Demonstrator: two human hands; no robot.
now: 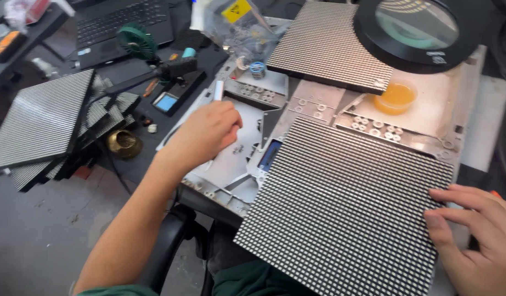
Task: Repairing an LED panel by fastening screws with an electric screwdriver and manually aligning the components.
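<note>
Nearest the camera, at 5 o'clock of the frame, the person's right hand [475, 233] lies flat, fingers together and extended, pressing the right edge of a dark LED matrix panel [346, 208]; nothing is gripped, only held down. That panel rests tilted across a grey metal frame [236, 159], its near corner overhanging the bench edge. Left hand [203, 134], at 10 o'clock from the panel's centre, is loosely curled over a pale part of the frame, a slim silvery tool [218, 90] showing just above its knuckles (whether the fingers actually pinch it, cannot tell). Judgement: the panel is best steadied with an even flat palm, kept off the pixel face where possible, and the overhanging corner supported so it cannot tip. A second panel [327, 46] sits at 12 o'clock, partly under a round magnifier lamp [414, 30], with a small dish of amber liquid [394, 97] just beside it. Stacked panels [41, 118] lie well apart at 9 o'clock.
</note>
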